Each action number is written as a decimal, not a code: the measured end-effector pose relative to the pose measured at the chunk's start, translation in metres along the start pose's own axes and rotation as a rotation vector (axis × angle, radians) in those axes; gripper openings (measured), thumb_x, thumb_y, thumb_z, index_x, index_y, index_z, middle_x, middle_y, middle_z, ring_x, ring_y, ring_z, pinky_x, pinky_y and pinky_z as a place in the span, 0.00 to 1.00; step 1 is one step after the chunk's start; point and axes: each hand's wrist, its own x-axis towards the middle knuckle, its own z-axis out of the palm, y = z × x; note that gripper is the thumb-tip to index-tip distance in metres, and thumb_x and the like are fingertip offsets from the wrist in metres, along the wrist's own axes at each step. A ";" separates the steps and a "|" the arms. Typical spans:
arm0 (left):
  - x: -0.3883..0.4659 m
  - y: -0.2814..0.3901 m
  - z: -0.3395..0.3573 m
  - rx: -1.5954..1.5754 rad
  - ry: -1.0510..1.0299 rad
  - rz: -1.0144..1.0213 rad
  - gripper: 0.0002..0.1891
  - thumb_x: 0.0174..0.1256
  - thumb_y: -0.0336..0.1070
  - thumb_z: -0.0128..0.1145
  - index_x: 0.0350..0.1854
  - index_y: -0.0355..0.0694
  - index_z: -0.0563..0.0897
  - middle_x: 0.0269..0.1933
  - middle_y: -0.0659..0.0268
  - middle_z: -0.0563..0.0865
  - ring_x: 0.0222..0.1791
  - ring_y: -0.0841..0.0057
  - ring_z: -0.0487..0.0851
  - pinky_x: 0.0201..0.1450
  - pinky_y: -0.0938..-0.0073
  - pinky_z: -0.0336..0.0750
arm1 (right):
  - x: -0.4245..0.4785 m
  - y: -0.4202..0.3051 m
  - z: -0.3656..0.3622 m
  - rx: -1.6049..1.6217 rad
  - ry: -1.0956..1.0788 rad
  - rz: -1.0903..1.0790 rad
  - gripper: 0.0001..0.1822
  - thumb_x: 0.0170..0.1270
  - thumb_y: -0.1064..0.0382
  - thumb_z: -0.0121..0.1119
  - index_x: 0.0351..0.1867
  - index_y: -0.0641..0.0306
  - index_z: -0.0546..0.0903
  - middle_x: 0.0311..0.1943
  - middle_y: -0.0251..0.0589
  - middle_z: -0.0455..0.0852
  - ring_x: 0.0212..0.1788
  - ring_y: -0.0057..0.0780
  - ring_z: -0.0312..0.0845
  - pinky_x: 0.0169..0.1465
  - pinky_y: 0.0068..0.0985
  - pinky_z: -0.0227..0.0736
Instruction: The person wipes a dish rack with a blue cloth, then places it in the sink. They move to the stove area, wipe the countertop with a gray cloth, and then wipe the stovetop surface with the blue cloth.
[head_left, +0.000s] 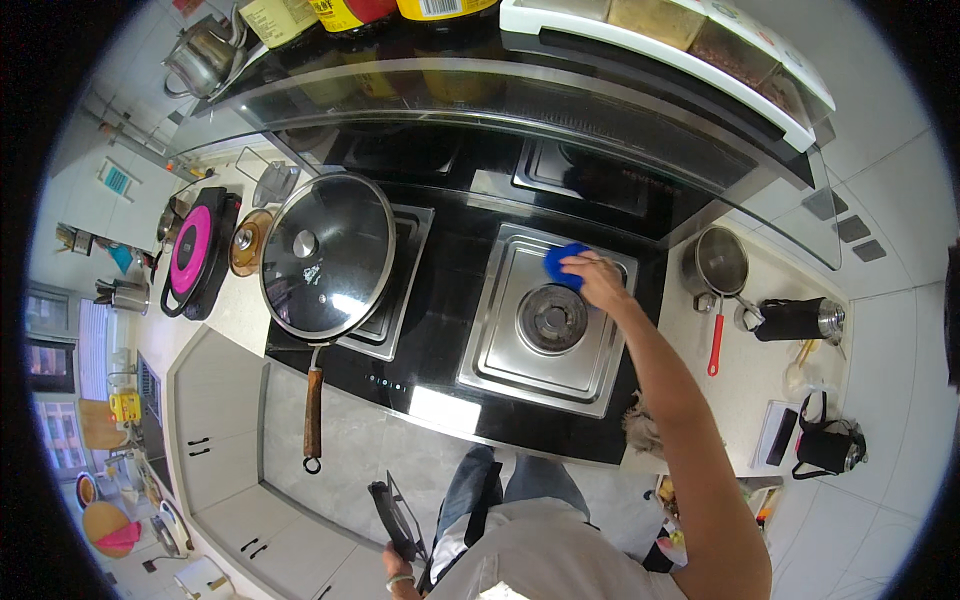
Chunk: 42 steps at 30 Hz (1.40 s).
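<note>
My right hand (596, 277) presses a blue cleaning cloth or pad (564, 262) onto the stainless steel burner tray (502, 360) of the right hob, just behind the round burner (553, 318). The burner has no pan support over it. Low at the picture's bottom, my left hand (399, 562) grips a black metal pan support (394, 517), held off the stove in front of the cabinets. On the left hob sits a frying pan with a glass lid (330, 255), its wooden handle (313, 412) pointing towards me over the stove's front edge.
Left of the stove stand a pink and black electric griddle (192, 250) and an amber glass lid (250, 241). A saucepan (709, 262), a red-handled strainer (720, 262) and a black flask (795, 319) are on the right counter. A glass panel (525, 120) and seasoning box (660, 67) rise behind.
</note>
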 end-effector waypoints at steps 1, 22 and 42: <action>-0.002 -0.003 0.002 -0.016 0.030 0.011 0.21 0.74 0.46 0.40 0.31 0.40 0.83 0.26 0.64 0.86 0.23 0.69 0.82 0.26 0.68 0.73 | -0.014 0.010 -0.005 0.000 0.027 0.010 0.26 0.51 0.83 0.51 0.48 0.57 0.87 0.61 0.29 0.81 0.66 0.37 0.69 0.66 0.39 0.64; 0.006 0.001 -0.005 0.098 -0.061 0.025 0.20 0.74 0.47 0.41 0.37 0.39 0.84 0.29 0.64 0.88 0.25 0.69 0.84 0.30 0.70 0.76 | -0.014 0.006 0.001 -0.295 0.058 -0.022 0.27 0.60 0.71 0.52 0.63 0.52 0.76 0.69 0.30 0.71 0.62 0.43 0.68 0.65 0.41 0.60; 0.002 -0.012 -0.001 0.099 -0.046 0.019 0.17 0.74 0.44 0.41 0.39 0.40 0.82 0.31 0.66 0.86 0.30 0.73 0.83 0.33 0.71 0.74 | -0.042 0.011 -0.023 -0.311 0.137 0.149 0.20 0.60 0.57 0.61 0.54 0.53 0.83 0.61 0.31 0.80 0.56 0.37 0.74 0.64 0.37 0.56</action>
